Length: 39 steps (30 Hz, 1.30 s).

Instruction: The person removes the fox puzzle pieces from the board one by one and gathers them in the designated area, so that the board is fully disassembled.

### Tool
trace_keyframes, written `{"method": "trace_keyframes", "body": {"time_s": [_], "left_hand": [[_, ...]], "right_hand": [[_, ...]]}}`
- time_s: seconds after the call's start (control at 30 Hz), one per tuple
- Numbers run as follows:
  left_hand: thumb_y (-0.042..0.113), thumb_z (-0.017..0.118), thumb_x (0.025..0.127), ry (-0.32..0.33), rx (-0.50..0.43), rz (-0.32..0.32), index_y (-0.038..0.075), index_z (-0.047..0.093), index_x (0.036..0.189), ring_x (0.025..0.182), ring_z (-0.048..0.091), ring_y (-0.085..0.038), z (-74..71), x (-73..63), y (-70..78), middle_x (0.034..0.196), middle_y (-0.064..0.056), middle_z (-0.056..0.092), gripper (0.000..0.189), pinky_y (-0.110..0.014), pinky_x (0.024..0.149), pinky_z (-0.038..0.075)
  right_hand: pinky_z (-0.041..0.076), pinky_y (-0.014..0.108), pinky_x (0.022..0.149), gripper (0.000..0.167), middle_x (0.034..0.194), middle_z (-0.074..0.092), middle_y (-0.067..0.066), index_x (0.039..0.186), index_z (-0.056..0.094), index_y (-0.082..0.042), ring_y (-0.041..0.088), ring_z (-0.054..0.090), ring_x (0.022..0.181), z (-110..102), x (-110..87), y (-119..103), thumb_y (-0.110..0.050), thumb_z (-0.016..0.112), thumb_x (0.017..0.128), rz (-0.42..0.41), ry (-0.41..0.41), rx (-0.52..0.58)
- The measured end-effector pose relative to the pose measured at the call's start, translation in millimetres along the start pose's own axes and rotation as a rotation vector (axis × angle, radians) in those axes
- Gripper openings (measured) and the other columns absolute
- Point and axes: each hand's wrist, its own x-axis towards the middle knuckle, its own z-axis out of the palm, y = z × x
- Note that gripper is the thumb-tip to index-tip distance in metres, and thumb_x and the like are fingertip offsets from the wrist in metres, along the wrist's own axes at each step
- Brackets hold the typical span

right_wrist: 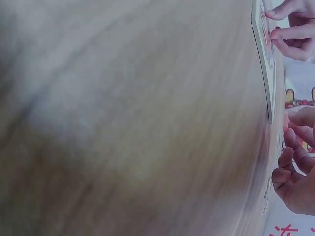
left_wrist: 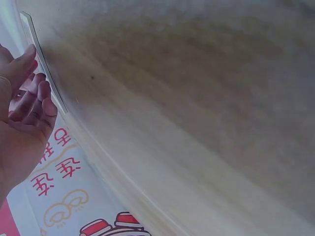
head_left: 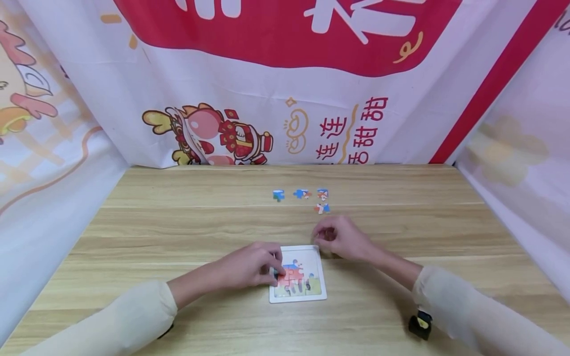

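Observation:
A square puzzle tray (head_left: pixel 297 298) with a white frame lies flat on the table, its lower part filled with joined jigsaw pieces (head_left: pixel 291 277) in red, blue and green. From the left, my left hand (head_left: pixel 254 264) reaches over the tray's edge, and its fingertips touch the pieces on the left side. No loose piece shows between those fingers. By the tray's top right corner is my right hand (head_left: pixel 343 240), its fingers loosely bent. In the right wrist view the right hand's fingers (right_wrist: pixel 288 169) are bent with nothing visible in them.
Several loose jigsaw pieces lie beyond the tray: a blue-green piece (head_left: pixel 278 195), a blue-orange piece (head_left: pixel 303 194), a fox-face piece (head_left: pixel 322 194) and a white-blue piece (head_left: pixel 321 208). A printed cloth (head_left: pixel 267 89) hangs behind the wooden table (head_left: pixel 178 222).

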Motion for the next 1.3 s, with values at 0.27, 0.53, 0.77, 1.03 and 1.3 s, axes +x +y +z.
{"method": "trace_keyframes", "body": {"time_s": [0.27, 0.53, 0.77, 1.03, 1.3], "left_hand": [[0.022, 0.082, 0.09, -0.034, 0.071, 0.044, 0.016, 0.082, 0.112, 0.09, 0.054, -0.002, -0.8, -6.1, 1.6, 0.112, 0.003, 0.064, 0.023, -0.017, 0.079, 0.05], [0.027, 0.079, 0.093, -0.08, 0.083, 0.031, 0.02, 0.08, 0.119, 0.093, 0.052, -0.002, -2.6, -9.0, 1.3, 0.118, 0.004, 0.061, 0.027, -0.019, 0.082, 0.049], [0.029, 0.077, 0.095, -0.094, 0.091, 0.044, 0.02, 0.079, 0.121, 0.09, 0.051, -0.002, -3.0, -8.3, -0.2, 0.119, 0.005, 0.06, 0.027, -0.019, 0.081, 0.048], [0.029, 0.076, 0.096, -0.112, 0.056, 0.035, 0.02, 0.079, 0.121, 0.088, 0.051, -0.003, -5.1, -8.2, -1.1, 0.119, 0.006, 0.059, 0.027, -0.019, 0.079, 0.047], [0.028, 0.077, 0.096, -0.123, 0.041, 0.033, 0.019, 0.079, 0.121, 0.083, 0.051, -0.003, -6.0, -8.4, -1.7, 0.12, 0.006, 0.059, 0.027, -0.018, 0.076, 0.046]], "right_hand": [[0.048, 0.023, 0.063, 0.008, 0.085, 0.067, -0.005, 0.099, 0.078, -0.009, 0.012, 0.055, 0.074, 8.3, -5.9, -4.7, -0.006, 0.077, 0.093, 0.001, -0.07, -0.009], [0.044, 0.021, 0.062, 0.009, 0.087, 0.067, -0.007, 0.1, 0.079, -0.01, 0.013, 0.054, 0.072, 16.4, -7.9, -11.7, -0.008, 0.079, 0.091, -0.05, -0.142, -0.017], [0.042, 0.02, 0.06, 0.013, 0.087, 0.063, -0.007, 0.102, 0.08, -0.011, 0.01, 0.052, 0.07, 23.4, -6.5, -17.6, -0.013, 0.082, 0.089, -0.057, -0.181, -0.064], [0.041, 0.023, 0.067, 0.019, 0.093, 0.065, -0.007, 0.105, 0.081, -0.014, 0.012, 0.052, 0.077, 29.3, -3.9, -22.2, -0.018, 0.085, 0.087, -0.057, -0.189, -0.142], [0.042, 0.024, 0.068, 0.026, 0.096, 0.066, -0.007, 0.109, 0.082, -0.015, 0.014, 0.054, 0.08, 31.4, -1.9, -24.7, -0.022, 0.088, 0.085, -0.045, -0.206, -0.153]]}}
